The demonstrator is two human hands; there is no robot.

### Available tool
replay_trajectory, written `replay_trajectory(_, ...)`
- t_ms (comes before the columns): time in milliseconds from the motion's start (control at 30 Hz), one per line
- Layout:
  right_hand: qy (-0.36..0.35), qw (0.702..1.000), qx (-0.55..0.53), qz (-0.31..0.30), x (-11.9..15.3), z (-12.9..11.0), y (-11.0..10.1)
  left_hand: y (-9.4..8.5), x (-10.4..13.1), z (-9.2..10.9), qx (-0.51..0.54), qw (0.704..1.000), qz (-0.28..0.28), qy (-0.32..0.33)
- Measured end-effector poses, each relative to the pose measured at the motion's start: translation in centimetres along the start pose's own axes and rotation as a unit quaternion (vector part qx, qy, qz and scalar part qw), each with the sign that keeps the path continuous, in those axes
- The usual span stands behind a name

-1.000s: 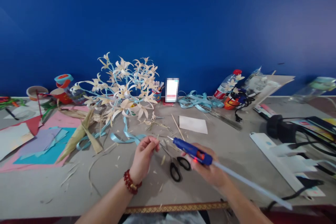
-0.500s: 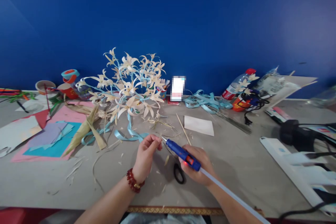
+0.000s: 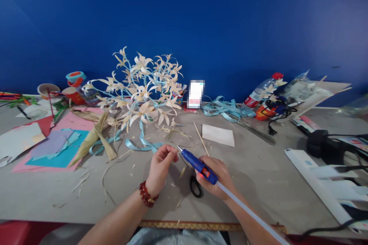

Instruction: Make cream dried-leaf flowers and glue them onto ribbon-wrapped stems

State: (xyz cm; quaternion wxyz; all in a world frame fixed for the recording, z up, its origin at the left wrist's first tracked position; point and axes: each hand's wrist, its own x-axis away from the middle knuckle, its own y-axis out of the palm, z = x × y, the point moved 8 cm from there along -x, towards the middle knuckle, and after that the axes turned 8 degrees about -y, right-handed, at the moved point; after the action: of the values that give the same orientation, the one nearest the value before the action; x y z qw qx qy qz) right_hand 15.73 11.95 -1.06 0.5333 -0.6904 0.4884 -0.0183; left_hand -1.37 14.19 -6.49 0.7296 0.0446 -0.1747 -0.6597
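Note:
My right hand is wrapped round a blue hot glue gun with a red light glowing on its side. A long glue stick trails from its back end towards me. The metal nozzle points at the fingertips of my left hand, which are pinched together. What they hold is too small to make out. Under the gun lie scissors with a black handle loop. Beyond my left hand stands a bunch of pale handmade flowers on light blue stems.
Light blue ribbon, a white card and a thin stick lie beyond my hands. Dried husks rest on coloured paper at left. At right are a power strip and a bottle.
The glue gun and both hands have barely moved; the nozzle is still at my left fingertips. The view has shifted very slightly.

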Motion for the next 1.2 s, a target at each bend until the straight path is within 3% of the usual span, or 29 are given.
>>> replay_trajectory(1200, 0.003, 1.000, 0.027, -0.004, 0.11, -0.14, 0.00, -0.03, 0.08, 0.30, -0.012, 1.000, 0.009, 0.002)
